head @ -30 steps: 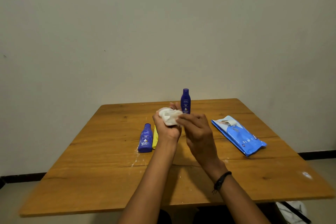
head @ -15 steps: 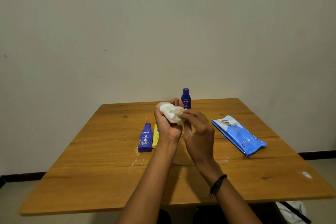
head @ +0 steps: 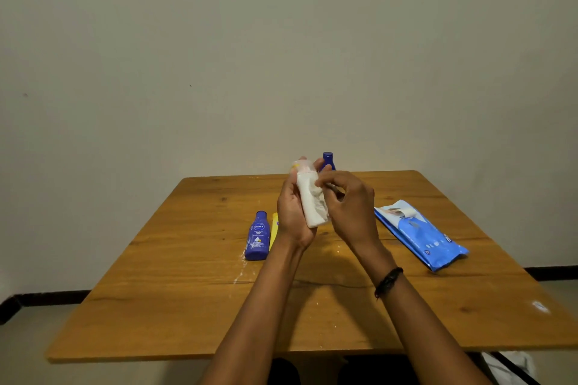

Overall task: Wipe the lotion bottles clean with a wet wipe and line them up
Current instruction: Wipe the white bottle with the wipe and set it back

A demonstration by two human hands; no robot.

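Head view: our left hand (head: pixel 292 215) grips a pale bottle (head: pixel 301 165), probably lotion, now raised upright; our right hand (head: pixel 350 209) pinches the wet wipe (head: pixel 312 206) along it, mid-wipe.

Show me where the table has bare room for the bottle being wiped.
Bare wood lies left of the lying blue bottle, along the near edge of the table, and behind the wipes pack. Crowded: the middle, around the left hand, right hand and yellow bottle.

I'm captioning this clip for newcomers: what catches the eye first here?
Two hands meet above the table: the left hand grips a white bottle while the right hand holds a wipe against it. A blue bottle lies left of them, a blue wipes pack right.
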